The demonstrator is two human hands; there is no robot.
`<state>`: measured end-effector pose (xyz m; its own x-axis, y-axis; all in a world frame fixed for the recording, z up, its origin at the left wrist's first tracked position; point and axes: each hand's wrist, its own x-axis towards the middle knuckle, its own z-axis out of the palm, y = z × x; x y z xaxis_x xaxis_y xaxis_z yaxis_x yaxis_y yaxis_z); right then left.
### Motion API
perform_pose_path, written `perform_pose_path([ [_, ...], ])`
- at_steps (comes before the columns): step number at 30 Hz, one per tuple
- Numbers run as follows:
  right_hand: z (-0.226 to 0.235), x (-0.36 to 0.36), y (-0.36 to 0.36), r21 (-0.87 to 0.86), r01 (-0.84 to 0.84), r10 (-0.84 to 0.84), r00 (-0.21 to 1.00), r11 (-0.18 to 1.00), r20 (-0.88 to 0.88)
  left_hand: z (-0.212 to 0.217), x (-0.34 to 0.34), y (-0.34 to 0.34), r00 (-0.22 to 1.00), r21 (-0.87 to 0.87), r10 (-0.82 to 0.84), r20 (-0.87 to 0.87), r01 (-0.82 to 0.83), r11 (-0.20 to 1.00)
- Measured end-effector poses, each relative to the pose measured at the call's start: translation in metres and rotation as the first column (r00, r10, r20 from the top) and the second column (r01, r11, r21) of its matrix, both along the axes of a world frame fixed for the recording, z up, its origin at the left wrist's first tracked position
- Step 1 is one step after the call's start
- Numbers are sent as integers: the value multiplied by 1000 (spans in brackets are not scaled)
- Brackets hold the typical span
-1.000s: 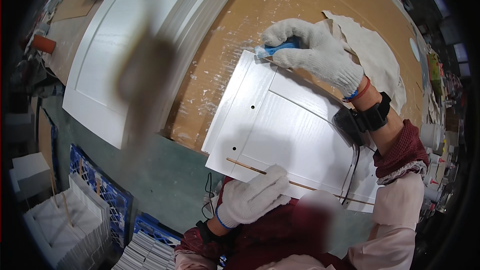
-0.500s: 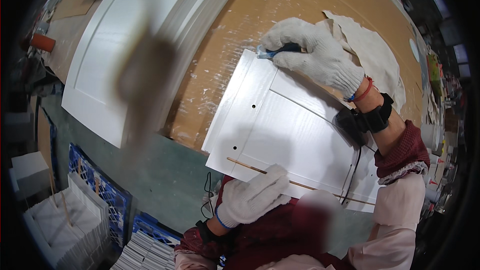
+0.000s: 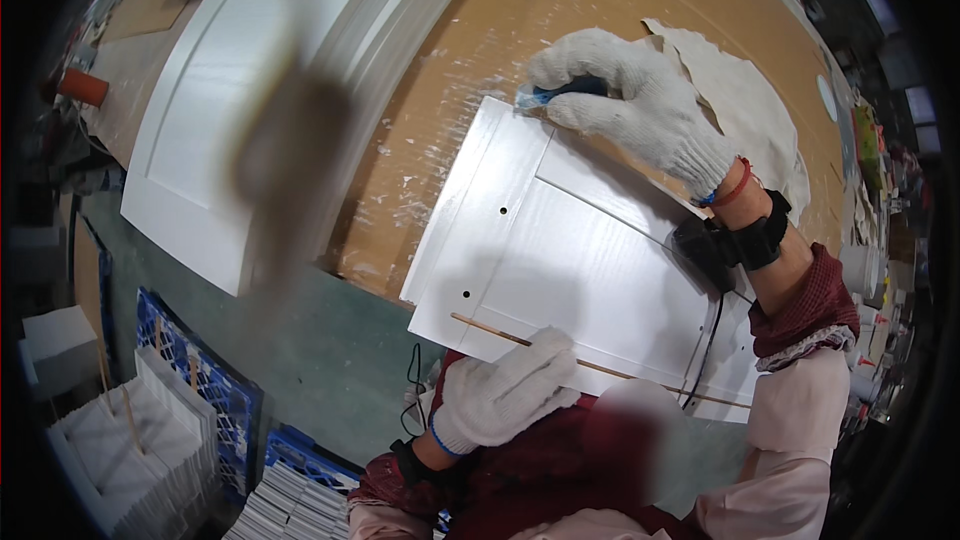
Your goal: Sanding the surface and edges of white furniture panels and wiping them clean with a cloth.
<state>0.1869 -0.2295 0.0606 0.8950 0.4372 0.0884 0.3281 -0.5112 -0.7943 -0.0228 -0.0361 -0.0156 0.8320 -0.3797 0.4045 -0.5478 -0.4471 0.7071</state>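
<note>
A white panel door (image 3: 590,240) with a recessed middle and dark round holes lies on the cardboard-covered table. My right hand (image 3: 640,100), in a white knit glove, is closed around a small blue tool (image 3: 572,90) at the panel's far left corner; the glove hides most of it, so its kind is unclear. My left hand (image 3: 515,385), gloved alike, lies along the near edge with its fingers stretched flat; its thumb cannot be made out. Under those fingers runs a thin wooden strip (image 3: 490,328) along that edge.
Another white panel door (image 3: 195,140) lies at the left, partly behind a blurred brown shape. A crumpled off-white cloth (image 3: 750,105) rests beyond my right hand on the cardboard (image 3: 440,120). Blue crates (image 3: 195,370) and stacked white pieces (image 3: 130,430) stand lower left.
My right hand has shifted very slightly with the blue tool, staying at the same corner. The panel sits a touch further left. My left hand has hardly moved.
</note>
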Motion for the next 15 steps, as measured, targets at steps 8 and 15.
perform_pose_path([
  [8,6,8,-7,-261,-177,227,958,949,175,-5,0,2,998,-25,-2,63,4,1000],
  [15,-7,7,6,-162,-171,210,940,972,268,-8,-2,4,999,-30,-1,35,2,1000],
])
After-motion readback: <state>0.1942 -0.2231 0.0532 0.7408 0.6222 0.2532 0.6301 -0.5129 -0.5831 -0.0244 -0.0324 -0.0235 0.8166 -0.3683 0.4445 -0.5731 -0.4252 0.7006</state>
